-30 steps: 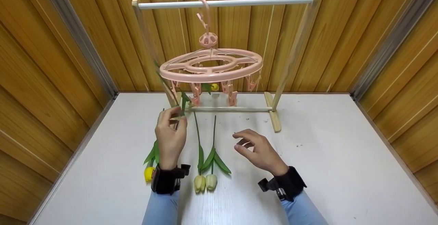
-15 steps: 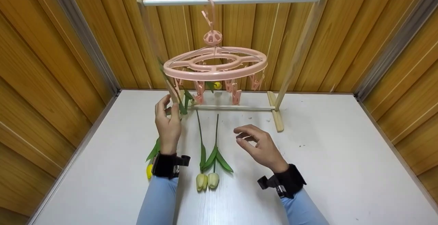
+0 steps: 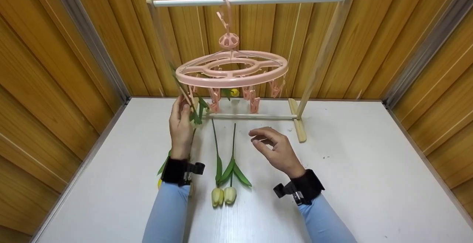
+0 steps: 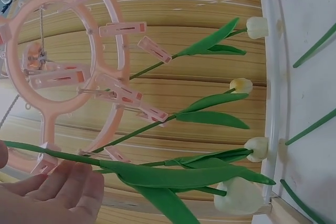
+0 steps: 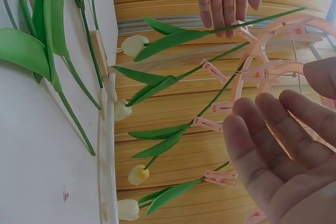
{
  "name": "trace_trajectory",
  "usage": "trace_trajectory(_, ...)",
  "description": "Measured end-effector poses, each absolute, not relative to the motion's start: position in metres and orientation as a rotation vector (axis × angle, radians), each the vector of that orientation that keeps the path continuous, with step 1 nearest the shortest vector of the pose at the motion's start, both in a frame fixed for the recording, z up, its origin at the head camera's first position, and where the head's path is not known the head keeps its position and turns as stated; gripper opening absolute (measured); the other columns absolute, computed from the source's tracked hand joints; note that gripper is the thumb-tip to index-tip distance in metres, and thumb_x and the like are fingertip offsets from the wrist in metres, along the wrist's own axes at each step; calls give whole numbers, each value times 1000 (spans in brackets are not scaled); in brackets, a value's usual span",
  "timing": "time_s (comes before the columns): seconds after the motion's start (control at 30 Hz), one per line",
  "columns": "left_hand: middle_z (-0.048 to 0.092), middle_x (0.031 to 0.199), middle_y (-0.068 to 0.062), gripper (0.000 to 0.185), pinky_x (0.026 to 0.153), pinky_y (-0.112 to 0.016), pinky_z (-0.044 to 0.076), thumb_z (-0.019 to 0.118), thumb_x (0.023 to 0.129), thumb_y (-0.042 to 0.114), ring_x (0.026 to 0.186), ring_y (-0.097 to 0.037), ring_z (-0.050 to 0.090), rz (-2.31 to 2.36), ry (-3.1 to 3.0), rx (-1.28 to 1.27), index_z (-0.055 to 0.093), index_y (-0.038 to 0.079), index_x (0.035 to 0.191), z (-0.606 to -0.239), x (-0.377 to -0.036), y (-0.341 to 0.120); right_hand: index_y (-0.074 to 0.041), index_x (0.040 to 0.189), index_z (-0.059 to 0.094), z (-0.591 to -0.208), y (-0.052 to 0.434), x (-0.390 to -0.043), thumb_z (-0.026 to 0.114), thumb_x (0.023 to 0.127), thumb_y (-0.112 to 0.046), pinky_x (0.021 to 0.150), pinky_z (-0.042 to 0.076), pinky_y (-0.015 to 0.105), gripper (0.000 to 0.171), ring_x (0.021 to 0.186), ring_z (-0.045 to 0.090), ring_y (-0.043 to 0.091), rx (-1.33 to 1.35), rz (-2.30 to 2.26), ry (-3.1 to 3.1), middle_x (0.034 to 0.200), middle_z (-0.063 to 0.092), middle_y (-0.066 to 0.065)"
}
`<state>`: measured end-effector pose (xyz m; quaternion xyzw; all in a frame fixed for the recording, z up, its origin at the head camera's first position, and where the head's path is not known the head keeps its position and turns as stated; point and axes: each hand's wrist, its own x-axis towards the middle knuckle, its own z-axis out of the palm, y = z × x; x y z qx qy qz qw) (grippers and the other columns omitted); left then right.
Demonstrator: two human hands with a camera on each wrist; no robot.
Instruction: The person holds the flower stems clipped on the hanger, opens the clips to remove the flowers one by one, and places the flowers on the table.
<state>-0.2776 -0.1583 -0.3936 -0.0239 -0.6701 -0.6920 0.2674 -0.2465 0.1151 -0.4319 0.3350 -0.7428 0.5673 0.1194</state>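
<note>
While our left hand [image 3: 181, 123] pinches a tulip stem [image 4: 63, 157] under the pink clip hanger's [image 3: 231, 69] left rim | our right hand [image 3: 275, 149] hovers relaxed, holding nothing, mid-table | two pale tulips [image 3: 223, 195] lie on the table [image 3: 351, 184] toward its near edge.

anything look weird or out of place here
Yes: the pink clip hanger, normally for laundry, has tulips clipped by their stems, blooms hanging down. Three more lie on the table. Nothing looks spilled or broken.

green tulip stem [image 4: 157, 174], held beside pink clip hanger [image 3: 232, 70]
</note>
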Motion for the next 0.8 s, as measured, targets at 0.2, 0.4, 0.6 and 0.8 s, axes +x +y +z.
trace_trajectory(0.2, 58, 141, -25, 45, 107, -40, 46, 41, 111, 7, 128, -28, 57, -1906, -1779, -72, 40, -4, 154, -394, -278, -158, 3, 123, 69, -435, 114, -245, 65, 100, -1, 89, 56, 29, 24, 105, 69, 32, 983, 1660, -2164, 117, 69, 17)
trace_trajectory(0.4, 67, 115, -23, 38, 81, -29, 53, 45, 110, 9, 95, -21, 66, -1919, -1807, -97, 50, -3, 146, -393, -272, -156, 3, 124, 69, -435, 113, -243, 64, 100, -1, 90, 57, 30, 25, 104, 69, 33, 991, 1654, -2157, 117, 69, 17)
trace_trajectory(0.6, 67, 107, -22, 38, 77, -28, 55, 44, 110, 6, 87, -16, 67, -1986, -1838, -220, 47, -3, 147, -391, -265, -150, 3, 123, 69, -435, 113, -239, 65, 100, -1, 89, 56, 28, 25, 104, 69, 32, 976, 1645, -2160, 117, 70, 15)
trace_trajectory(0.8, 66, 102, -22, 48, 74, -29, 58, 45, 108, 3, 82, -18, 68, -2035, -1814, -367, 37, 1, 155, -388, -260, -141, 4, 123, 69, -437, 113, -238, 65, 99, -1, 89, 57, 27, 24, 103, 70, 33, 975, 1644, -2153, 117, 70, 16)
